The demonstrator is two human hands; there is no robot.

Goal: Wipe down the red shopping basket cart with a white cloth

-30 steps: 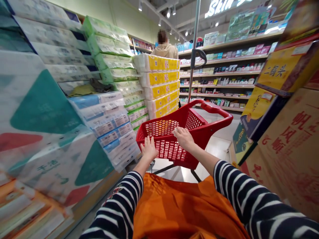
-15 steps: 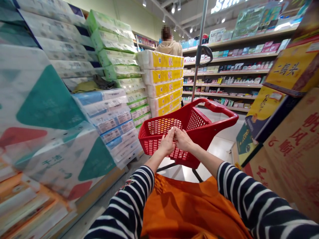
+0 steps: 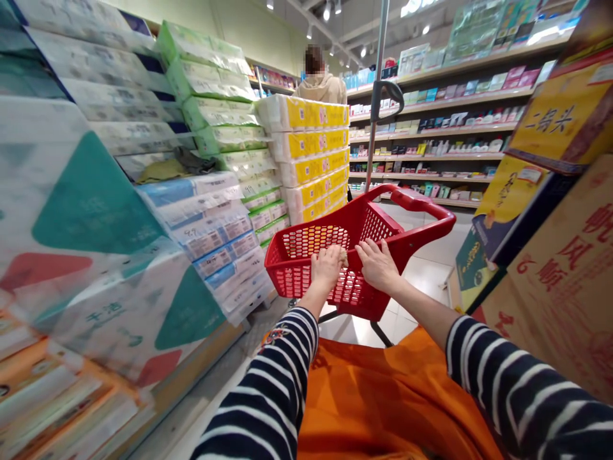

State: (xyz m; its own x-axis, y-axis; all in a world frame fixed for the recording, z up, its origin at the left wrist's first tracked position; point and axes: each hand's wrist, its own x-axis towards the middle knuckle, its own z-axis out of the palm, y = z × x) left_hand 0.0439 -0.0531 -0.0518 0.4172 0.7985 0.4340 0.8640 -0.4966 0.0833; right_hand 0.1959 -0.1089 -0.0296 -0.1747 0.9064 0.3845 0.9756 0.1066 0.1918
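Observation:
A red plastic shopping cart basket (image 3: pixel 352 211) with perforated sides stands right in front of me. My left hand (image 3: pixel 327 267) is closed at its near rim, with a small beige crumpled piece (image 3: pixel 343 257) showing at the fingertips; its material is too small to make out. To the right, my right hand (image 3: pixel 378 265) lies over the same rim, fingers stretched out and a little apart, palm down, holding nothing I can see. The cart's handle (image 3: pixel 438 214) rises on the right, untouched by either hand.
Stacked tissue packs (image 3: pixel 316 144) rise at the left and ahead, with dark and olive cloths (image 3: pixel 163 167) on one pile. Boxes (image 3: pixel 550 128) crowd the right side. A metal pole (image 3: pixel 374 140) stands behind the cart. Beyond are stocked shelves (image 3: pixel 431 131) and a person in beige (image 3: pixel 320 88).
My hands were together over the basket and have parted. The left has turned palm down at the rim; the right has moved right onto the rim. A beige piece now shows in my left hand.

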